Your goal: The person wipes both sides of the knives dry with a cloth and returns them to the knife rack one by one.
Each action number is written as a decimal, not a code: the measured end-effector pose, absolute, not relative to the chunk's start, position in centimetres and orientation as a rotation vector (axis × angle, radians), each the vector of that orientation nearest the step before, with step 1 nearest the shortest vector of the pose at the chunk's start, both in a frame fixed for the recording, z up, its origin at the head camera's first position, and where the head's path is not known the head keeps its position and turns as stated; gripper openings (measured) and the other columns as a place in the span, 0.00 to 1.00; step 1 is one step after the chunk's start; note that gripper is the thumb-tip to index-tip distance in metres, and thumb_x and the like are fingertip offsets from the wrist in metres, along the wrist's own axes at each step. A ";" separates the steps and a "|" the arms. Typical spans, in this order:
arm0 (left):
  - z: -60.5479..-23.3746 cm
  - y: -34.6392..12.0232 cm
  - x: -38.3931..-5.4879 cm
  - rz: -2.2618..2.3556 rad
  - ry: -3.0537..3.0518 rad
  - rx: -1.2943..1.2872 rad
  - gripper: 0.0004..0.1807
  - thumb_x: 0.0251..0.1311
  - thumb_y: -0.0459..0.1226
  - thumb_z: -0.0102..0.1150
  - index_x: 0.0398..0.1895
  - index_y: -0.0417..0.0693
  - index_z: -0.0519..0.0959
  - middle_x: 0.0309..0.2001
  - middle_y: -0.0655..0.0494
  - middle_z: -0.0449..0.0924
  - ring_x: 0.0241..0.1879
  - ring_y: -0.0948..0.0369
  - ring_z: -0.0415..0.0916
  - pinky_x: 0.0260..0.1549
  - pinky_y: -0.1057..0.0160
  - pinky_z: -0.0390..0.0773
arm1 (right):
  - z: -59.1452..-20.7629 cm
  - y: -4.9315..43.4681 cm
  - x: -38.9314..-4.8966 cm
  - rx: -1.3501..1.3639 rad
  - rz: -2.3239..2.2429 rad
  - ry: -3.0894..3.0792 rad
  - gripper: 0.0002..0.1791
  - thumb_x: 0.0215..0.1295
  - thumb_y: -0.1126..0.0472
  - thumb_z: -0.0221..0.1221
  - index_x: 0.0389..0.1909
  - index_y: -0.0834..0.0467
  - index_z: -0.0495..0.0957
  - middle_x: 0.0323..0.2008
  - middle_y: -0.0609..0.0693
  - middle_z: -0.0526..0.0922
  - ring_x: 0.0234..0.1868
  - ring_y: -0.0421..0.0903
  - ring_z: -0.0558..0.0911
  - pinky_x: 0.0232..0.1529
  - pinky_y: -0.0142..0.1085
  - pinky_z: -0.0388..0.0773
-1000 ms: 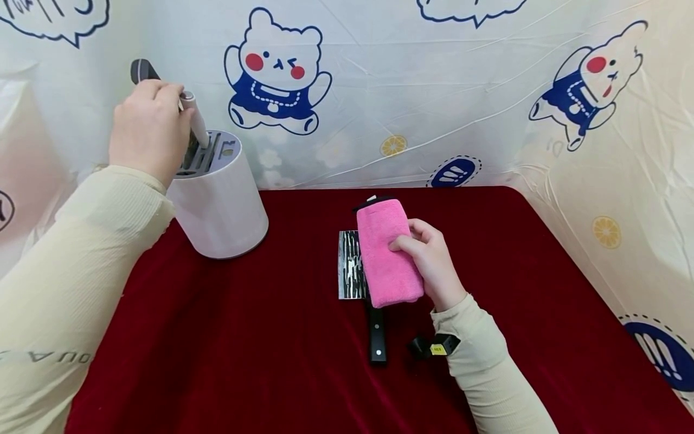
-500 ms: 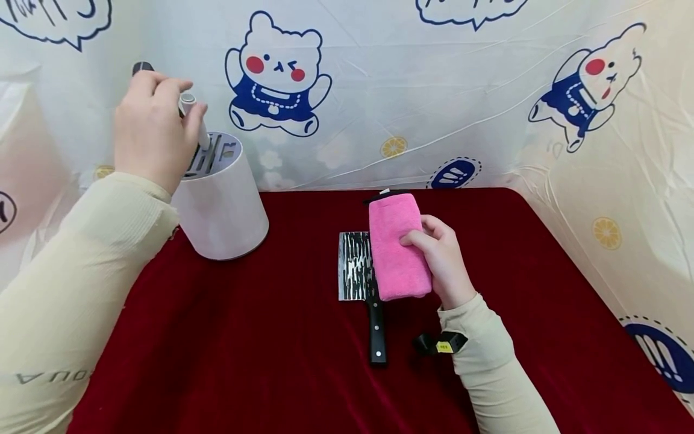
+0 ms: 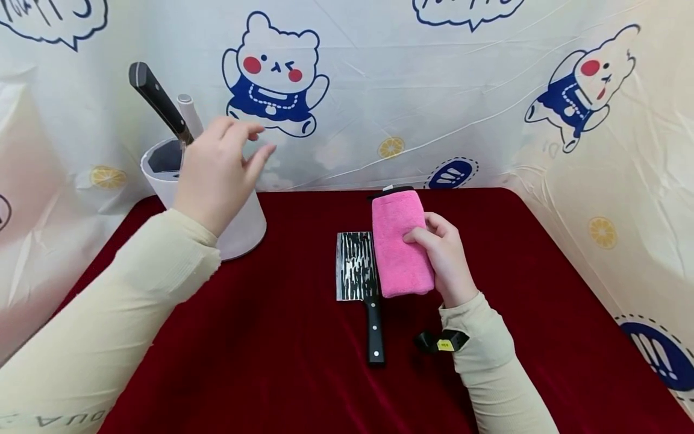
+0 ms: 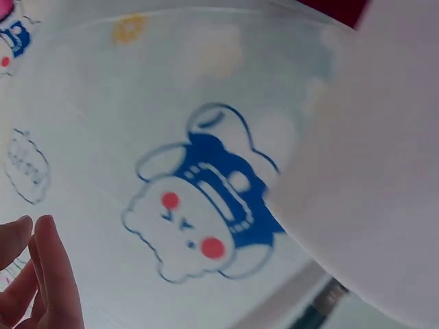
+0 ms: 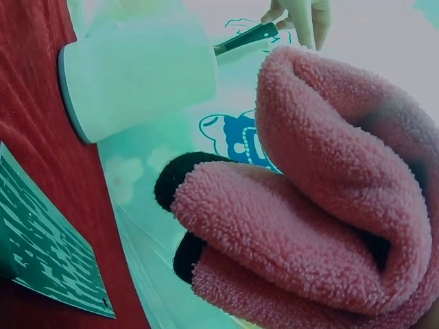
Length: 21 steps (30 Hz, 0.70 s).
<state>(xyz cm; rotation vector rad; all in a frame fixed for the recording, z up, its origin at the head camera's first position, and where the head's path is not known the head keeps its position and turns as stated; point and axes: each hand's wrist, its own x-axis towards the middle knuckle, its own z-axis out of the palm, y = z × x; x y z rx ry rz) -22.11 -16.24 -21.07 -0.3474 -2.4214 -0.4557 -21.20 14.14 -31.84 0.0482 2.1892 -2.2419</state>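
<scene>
My right hand grips a folded pink towel with a dark edge, thumb on its front face. In the right wrist view the towel shows thick folds. Beside and partly beneath it in the head view lies a cleaver with a patterned blade and black riveted handle. My left hand hovers before the white round knife block, holding nothing, thumb and fingers apart. A black-handled knife and a white-handled tool stand in the block. The left hand hides part of its top.
A dark red cloth covers the table. Pale sheeting printed with cartoon bears hangs behind and at both sides. A small black device with a yellow label is strapped at the right wrist.
My left hand has let go of the handles in the block and moved right and down. The right hand has shifted the towel slightly right and upward, uncovering more of the cleaver.
</scene>
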 end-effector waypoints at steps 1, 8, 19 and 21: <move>-21.3 -15.9 -21.9 -0.457 -2.419 -0.365 0.20 0.69 0.43 0.57 0.57 0.38 0.78 0.48 0.40 0.78 0.39 0.47 0.79 0.46 0.48 0.82 | -31.8 14.2 -21.2 0.048 -2.242 2.191 0.15 0.59 0.67 0.58 0.48 0.59 0.76 0.36 0.44 0.83 0.36 0.44 0.81 0.37 0.37 0.80; -24.9 -13.9 -20.5 -0.531 -2.269 -0.564 0.16 0.65 0.40 0.64 0.47 0.36 0.81 0.42 0.42 0.82 0.33 0.51 0.80 0.37 0.54 0.83 | -31.6 14.5 -21.3 0.038 -2.220 2.236 0.16 0.59 0.67 0.58 0.49 0.59 0.76 0.36 0.45 0.82 0.35 0.44 0.82 0.36 0.37 0.81; -30.9 -9.9 -17.8 -0.716 -2.264 -0.676 0.11 0.58 0.38 0.70 0.39 0.41 0.83 0.34 0.51 0.83 0.29 0.59 0.78 0.31 0.63 0.81 | -32.1 15.3 -21.6 0.077 -2.227 2.270 0.13 0.56 0.68 0.59 0.43 0.55 0.78 0.31 0.42 0.83 0.31 0.42 0.81 0.33 0.35 0.79; -31.6 -9.4 -17.5 -0.741 -2.304 -0.671 0.10 0.58 0.38 0.70 0.39 0.41 0.83 0.34 0.52 0.83 0.29 0.60 0.78 0.31 0.64 0.81 | -32.2 15.4 -21.6 0.086 -2.229 2.274 0.13 0.55 0.69 0.59 0.42 0.55 0.79 0.30 0.42 0.83 0.31 0.41 0.81 0.33 0.35 0.79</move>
